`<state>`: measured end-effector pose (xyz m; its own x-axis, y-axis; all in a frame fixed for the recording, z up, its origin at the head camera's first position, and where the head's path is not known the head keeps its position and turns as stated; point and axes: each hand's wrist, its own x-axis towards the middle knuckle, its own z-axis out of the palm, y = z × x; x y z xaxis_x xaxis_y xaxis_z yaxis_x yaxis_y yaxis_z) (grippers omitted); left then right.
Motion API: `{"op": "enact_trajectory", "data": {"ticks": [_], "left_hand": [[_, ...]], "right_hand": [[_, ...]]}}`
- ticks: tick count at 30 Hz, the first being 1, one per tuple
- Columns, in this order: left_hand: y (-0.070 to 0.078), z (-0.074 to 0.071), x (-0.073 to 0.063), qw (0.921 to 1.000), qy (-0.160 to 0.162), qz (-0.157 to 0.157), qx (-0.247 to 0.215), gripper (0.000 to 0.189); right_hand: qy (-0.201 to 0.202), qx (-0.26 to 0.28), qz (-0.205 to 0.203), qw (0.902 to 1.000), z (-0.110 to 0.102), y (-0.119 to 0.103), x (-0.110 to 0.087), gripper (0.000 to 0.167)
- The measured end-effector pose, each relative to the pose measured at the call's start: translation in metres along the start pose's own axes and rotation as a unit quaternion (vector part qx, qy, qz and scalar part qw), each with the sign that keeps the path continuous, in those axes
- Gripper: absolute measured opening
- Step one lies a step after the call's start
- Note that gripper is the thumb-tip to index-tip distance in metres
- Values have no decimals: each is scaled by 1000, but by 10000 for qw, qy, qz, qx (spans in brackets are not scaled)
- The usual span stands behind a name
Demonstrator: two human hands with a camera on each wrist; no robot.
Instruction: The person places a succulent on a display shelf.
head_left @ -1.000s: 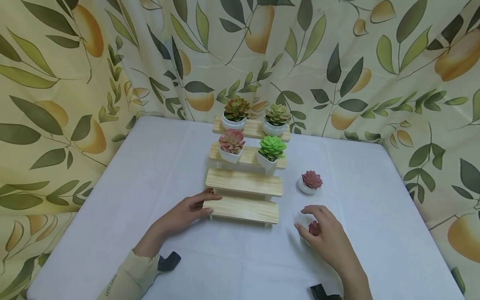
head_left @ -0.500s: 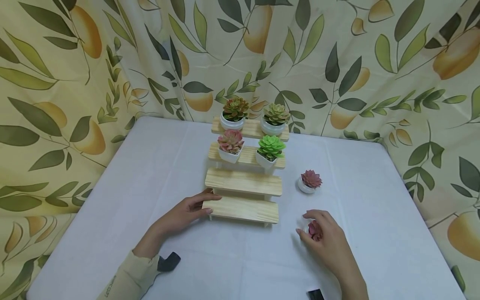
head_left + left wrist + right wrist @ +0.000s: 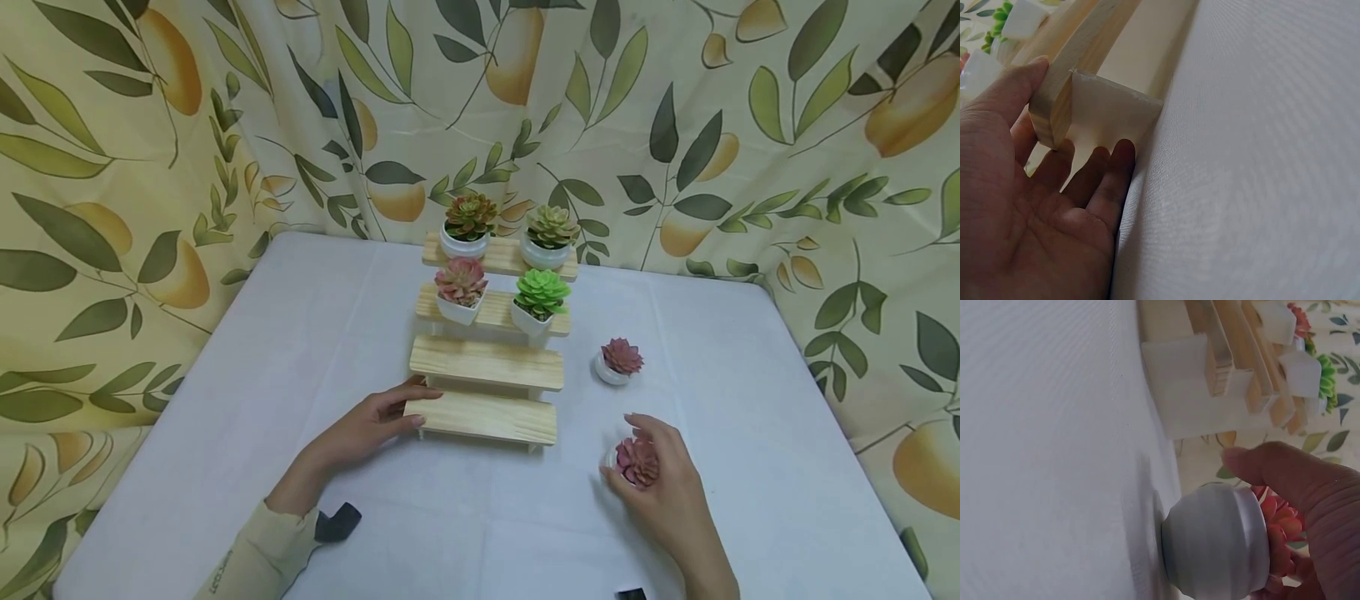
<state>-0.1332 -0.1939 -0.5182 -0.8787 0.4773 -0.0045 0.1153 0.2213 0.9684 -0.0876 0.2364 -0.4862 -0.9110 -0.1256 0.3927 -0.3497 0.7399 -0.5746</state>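
Note:
A wooden four-step display stand (image 3: 487,367) stands mid-table in the head view. My left hand (image 3: 367,429) holds the left end of its lowest step, thumb at the top board and fingers under it, by the white side support (image 3: 1113,103). To the right, a pink-red succulent (image 3: 637,461) in a small white round pot (image 3: 1216,544) stands upright on the table. My right hand (image 3: 663,483) is curved loosely around it; in the right wrist view the thumb (image 3: 1272,465) is apart from the pot. The other fingertips are mostly hidden behind the plant.
A second red succulent (image 3: 622,357) in a white pot stands behind the right hand. On the upper two steps are potted succulents: brown-green (image 3: 470,218), pale green (image 3: 551,227), pink (image 3: 461,282) and bright green (image 3: 542,293). A leaf-patterned curtain (image 3: 600,125) hangs behind the white-covered table (image 3: 315,317).
My right hand has shifted slightly to the right, and more of the pink-red succulent shows between thumb and fingers. The left hand and the stand stay in place.

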Motion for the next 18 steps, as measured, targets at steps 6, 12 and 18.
{"op": "enact_trajectory", "data": {"ticks": [6, 12, 18], "left_hand": [[1, 0, 0, 10000, 26, -53, 19, 39], [1, -1, -1, 10000, 37, -40, 30, 39], [1, 0, 0, 10000, 26, -43, 11, 39]], "right_hand": [[29, 101, -171, 9998, -1, 2, -4, 84], [-154, 144, -153, 9997, -2, 4, -5, 83], [-492, 65, 130, 9987, -10, 8, -11, 93]]}}
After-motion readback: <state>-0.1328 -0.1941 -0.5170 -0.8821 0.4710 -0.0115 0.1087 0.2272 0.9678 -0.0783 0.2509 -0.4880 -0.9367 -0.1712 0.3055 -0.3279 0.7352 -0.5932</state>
